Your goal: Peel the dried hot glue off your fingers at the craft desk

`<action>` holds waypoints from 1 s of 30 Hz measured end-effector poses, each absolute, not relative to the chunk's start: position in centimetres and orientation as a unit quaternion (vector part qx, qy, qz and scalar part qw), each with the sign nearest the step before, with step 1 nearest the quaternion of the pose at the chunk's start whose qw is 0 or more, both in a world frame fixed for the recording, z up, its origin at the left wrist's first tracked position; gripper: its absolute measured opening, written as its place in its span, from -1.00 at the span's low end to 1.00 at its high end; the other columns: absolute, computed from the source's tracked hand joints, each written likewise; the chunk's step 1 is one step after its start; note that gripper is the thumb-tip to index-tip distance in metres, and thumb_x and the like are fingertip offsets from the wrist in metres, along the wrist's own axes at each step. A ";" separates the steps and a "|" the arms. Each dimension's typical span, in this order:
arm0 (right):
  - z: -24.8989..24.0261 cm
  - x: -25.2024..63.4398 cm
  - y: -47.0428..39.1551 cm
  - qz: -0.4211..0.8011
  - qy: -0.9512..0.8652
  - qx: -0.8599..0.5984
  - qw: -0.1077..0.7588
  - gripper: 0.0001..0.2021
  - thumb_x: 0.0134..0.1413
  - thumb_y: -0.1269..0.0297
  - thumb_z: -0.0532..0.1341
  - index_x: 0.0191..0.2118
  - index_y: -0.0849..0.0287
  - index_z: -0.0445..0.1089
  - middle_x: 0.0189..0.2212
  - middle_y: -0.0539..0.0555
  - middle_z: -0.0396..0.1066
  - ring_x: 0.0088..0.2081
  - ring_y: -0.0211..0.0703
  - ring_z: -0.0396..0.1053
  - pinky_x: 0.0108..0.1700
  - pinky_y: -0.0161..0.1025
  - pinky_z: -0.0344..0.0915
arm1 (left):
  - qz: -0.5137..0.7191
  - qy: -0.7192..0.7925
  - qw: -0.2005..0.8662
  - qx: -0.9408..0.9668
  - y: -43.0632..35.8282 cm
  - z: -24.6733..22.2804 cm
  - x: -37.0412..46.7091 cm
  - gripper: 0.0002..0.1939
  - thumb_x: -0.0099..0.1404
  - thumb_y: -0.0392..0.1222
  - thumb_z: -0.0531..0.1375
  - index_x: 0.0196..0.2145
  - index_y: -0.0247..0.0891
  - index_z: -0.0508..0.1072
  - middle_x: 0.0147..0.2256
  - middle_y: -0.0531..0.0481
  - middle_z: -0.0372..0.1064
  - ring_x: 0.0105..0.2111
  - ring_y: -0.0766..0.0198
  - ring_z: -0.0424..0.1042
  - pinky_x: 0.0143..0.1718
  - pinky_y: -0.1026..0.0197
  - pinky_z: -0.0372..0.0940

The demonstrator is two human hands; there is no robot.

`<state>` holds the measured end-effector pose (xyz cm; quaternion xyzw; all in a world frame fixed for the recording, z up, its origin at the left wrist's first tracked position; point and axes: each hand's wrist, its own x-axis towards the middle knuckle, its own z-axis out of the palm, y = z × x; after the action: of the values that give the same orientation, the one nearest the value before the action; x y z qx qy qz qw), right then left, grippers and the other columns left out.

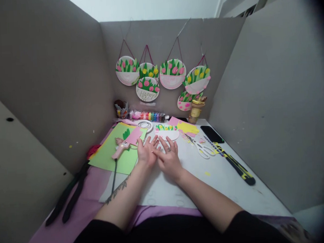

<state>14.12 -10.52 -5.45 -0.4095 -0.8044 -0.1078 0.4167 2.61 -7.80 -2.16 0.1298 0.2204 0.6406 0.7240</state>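
My left hand [147, 152] is held palm up over the white board, fingers spread, with nothing in it that I can see. Beside it my right hand [169, 159] has its fingers apart, and its index finger reaches onto the left palm. Just beyond both hands lies a half-round paper plate craft [166, 135] with green leaves and small yellow and pink flowers. A pink glue gun [122, 149] rests to the left on green paper sheets [106, 159]. White scissors [203, 148] lie open on the right.
A yellow-black utility knife [239, 168], a ruler and a black phone [212, 134] lie at right. Pink and yellow paper [188, 128], a white tape roll [145, 125] and coloured bottles [152, 116] sit behind. Several plate baskets [173, 81] hang on the grey back panel. Black-handled pliers [70, 197] lie left.
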 end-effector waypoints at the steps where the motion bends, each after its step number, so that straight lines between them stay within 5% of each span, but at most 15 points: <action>1: -5.5 14.2 -10.4 -0.092 -0.801 -0.410 0.426 -0.62 0.02 0.43 0.17 -0.06 -0.09 0.51 0.31 0.06 0.09 0.33 0.16 -0.11 0.25 0.24 -0.13 | 0.639 0.218 0.726 0.130 -7.8 -2.1 2.6 -0.24 0.29 0.38 -0.23 0.23 -0.18 0.08 0.14 -0.27 0.26 0.16 0.01 0.27 0.09 -0.08 0.20; 12: -6.0 14.4 -9.9 0.014 -0.779 -0.395 0.486 -0.74 0.09 0.41 0.16 -0.22 0.02 0.57 0.24 0.06 0.19 0.32 0.08 -0.08 0.28 0.15 0.00 | 0.641 0.246 0.713 0.144 -7.9 -1.8 2.6 -0.17 0.28 0.40 -0.28 0.30 -0.20 0.00 0.21 -0.23 0.21 0.23 0.05 0.16 0.20 -0.06 0.04; 18: -5.9 14.0 -9.7 0.101 -0.741 -0.440 0.498 -0.88 0.02 0.34 0.29 -0.34 0.01 0.59 0.13 0.09 0.34 0.15 0.07 0.16 0.20 0.12 0.10 | 0.643 0.281 0.692 0.169 -8.1 -1.8 3.1 -0.20 0.32 0.34 -0.31 0.32 -0.20 -0.03 0.21 -0.20 0.22 0.26 0.09 0.13 0.28 -0.06 -0.09; 30: -5.3 13.8 -9.5 0.153 -0.717 -0.462 0.499 -0.94 -0.02 0.33 0.30 -0.45 0.05 0.53 0.05 0.08 0.40 0.10 0.02 0.22 0.18 0.03 0.07 | 0.651 0.284 0.679 0.186 -8.2 -1.9 4.0 -0.28 0.37 0.27 -0.26 0.28 -0.27 0.03 0.13 -0.29 0.31 0.21 0.12 0.21 0.20 0.03 0.11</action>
<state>13.82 -9.49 -5.31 -0.4623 -0.7170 0.1534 0.4986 3.97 -8.19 -1.94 0.1861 0.2836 0.6513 0.6788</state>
